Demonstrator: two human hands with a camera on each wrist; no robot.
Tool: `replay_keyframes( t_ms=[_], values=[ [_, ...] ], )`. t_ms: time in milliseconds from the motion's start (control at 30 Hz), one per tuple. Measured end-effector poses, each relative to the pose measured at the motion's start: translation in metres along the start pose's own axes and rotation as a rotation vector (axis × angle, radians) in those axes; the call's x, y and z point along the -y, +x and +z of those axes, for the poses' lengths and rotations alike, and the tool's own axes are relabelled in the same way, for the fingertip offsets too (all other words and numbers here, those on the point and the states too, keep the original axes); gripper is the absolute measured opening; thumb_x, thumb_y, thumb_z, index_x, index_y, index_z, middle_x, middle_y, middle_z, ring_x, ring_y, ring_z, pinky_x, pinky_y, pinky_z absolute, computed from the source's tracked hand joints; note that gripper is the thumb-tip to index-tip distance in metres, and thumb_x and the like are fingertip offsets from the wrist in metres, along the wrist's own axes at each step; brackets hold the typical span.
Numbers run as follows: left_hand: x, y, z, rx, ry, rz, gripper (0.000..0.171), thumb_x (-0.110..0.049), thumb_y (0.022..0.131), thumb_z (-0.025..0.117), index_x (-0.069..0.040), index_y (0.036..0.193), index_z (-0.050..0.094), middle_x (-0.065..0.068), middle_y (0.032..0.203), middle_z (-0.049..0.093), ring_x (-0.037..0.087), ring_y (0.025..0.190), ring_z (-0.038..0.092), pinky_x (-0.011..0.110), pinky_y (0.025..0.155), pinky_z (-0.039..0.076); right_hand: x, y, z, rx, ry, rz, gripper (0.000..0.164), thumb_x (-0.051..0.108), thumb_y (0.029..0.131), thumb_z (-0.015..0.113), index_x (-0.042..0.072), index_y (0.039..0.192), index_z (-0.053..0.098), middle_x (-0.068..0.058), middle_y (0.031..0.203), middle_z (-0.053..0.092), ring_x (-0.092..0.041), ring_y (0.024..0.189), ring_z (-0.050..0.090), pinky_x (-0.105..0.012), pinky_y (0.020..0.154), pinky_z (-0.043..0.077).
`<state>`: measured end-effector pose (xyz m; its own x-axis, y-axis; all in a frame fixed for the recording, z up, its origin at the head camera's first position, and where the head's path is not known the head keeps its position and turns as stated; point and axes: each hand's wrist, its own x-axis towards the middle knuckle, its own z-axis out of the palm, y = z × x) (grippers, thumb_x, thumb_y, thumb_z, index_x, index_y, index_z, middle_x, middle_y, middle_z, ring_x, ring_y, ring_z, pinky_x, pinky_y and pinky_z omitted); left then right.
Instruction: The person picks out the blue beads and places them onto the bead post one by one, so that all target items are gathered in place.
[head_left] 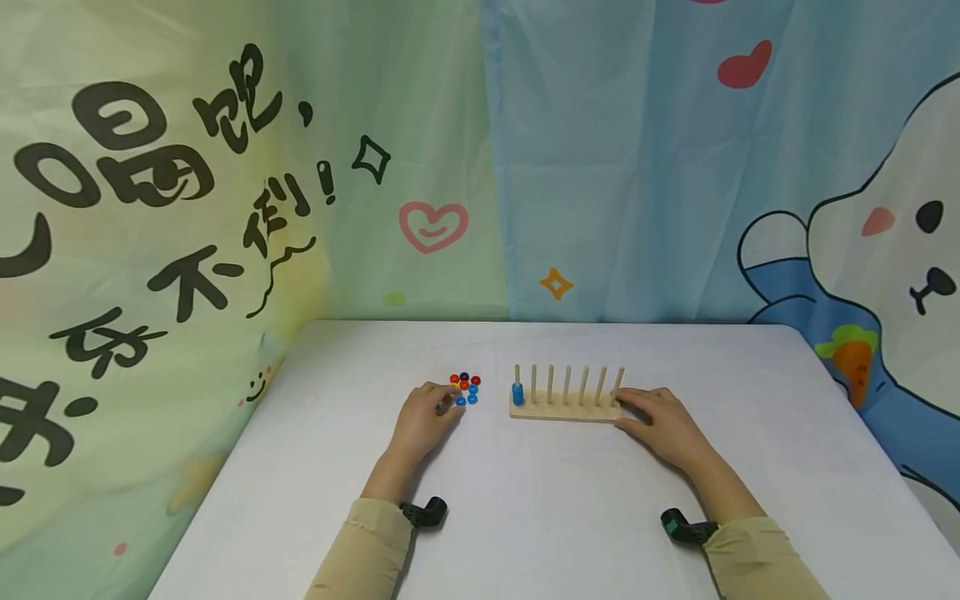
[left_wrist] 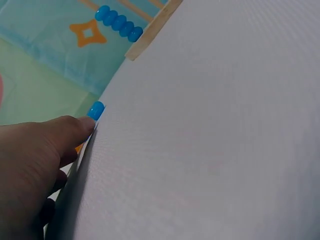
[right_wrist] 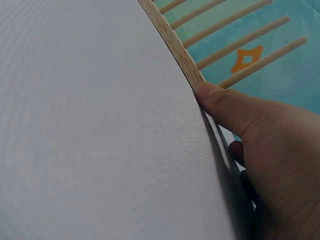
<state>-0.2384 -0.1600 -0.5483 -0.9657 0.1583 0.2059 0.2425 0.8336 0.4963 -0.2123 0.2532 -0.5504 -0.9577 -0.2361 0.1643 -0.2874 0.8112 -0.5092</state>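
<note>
Nearest, two beige sleeves [head_left: 367, 546] are seen, with a black wrist camera [head_left: 426, 512] worn at the left cuff and another black wrist camera [head_left: 686, 530] at the right. The white-covered surface [head_left: 540, 517] is reached across by both bare arms. By the right grip [head_left: 663, 423], the right end of a wooden peg rack [head_left: 562, 412] is held, the thumb placed at the front corner of its base and the fingers set near the last peg. By the left grip [head_left: 422, 421], a small cluster of loose beads [head_left: 472, 399] is met at its near left edge; thumb and fingers are curved beside a blue bead [left_wrist: 96, 110], but whether it is pinched cannot be told. Blue, red, orange and dark beads are grouped there, to the left of the rack. Seven upright pegs are carried by the rack, and five blue beads [head_left: 517, 394] are stacked on the leftmost. Beyond the surface, a printed curtain [head_left: 585, 150] is hung, decorated with hearts, black lettering and a white cartoon animal [head_left: 862, 208].
</note>
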Motion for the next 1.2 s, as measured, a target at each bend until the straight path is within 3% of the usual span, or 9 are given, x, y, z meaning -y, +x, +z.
replay_keyframes(
  t_ms=[367, 633, 933, 1200],
  values=[
    [-0.004, 0.001, 0.000, -0.002, 0.014, -0.008, 0.025, -0.032, 0.090, 0.073, -0.017, 0.110, 0.074, -0.001, 0.101, 0.066, 0.016, 0.094, 0.059, 0.036, 0.083, 0.050, -0.005, -0.001, 0.003, -0.004, 0.005, 0.002, 0.055, 0.039, 0.091, 0.070, 0.013, 0.137, 0.058, -0.012, 0.137, 0.061, -0.033, 0.117, 0.051, -0.059, 0.099, 0.040],
    [-0.009, 0.004, -0.006, 0.020, -0.062, -0.023, 0.025, -0.030, 0.092, 0.072, -0.013, 0.110, 0.073, 0.003, 0.108, 0.066, 0.021, 0.102, 0.060, 0.040, 0.089, 0.051, -0.003, -0.002, 0.003, -0.001, 0.014, 0.013, 0.055, 0.038, 0.091, 0.070, 0.013, 0.138, 0.058, -0.012, 0.136, 0.061, -0.033, 0.117, 0.051, -0.059, 0.099, 0.040],
    [-0.025, 0.018, -0.020, 0.078, -0.146, 0.011, 0.024, -0.028, 0.095, 0.067, -0.015, 0.115, 0.069, -0.001, 0.103, 0.071, 0.014, 0.089, 0.061, 0.032, 0.078, 0.050, 0.000, -0.001, 0.002, -0.002, 0.020, 0.013, 0.055, 0.039, 0.091, 0.070, 0.013, 0.138, 0.058, -0.011, 0.135, 0.061, -0.032, 0.116, 0.051, -0.059, 0.099, 0.040],
    [-0.043, 0.033, -0.030, 0.062, -0.148, 0.112, 0.024, -0.029, 0.096, 0.066, -0.018, 0.116, 0.069, -0.005, 0.096, 0.070, 0.010, 0.084, 0.059, 0.027, 0.074, 0.050, 0.000, -0.001, 0.000, 0.001, 0.021, 0.016, 0.054, 0.038, 0.091, 0.070, 0.013, 0.138, 0.058, -0.012, 0.135, 0.061, -0.033, 0.117, 0.050, -0.060, 0.099, 0.040]
  ],
)
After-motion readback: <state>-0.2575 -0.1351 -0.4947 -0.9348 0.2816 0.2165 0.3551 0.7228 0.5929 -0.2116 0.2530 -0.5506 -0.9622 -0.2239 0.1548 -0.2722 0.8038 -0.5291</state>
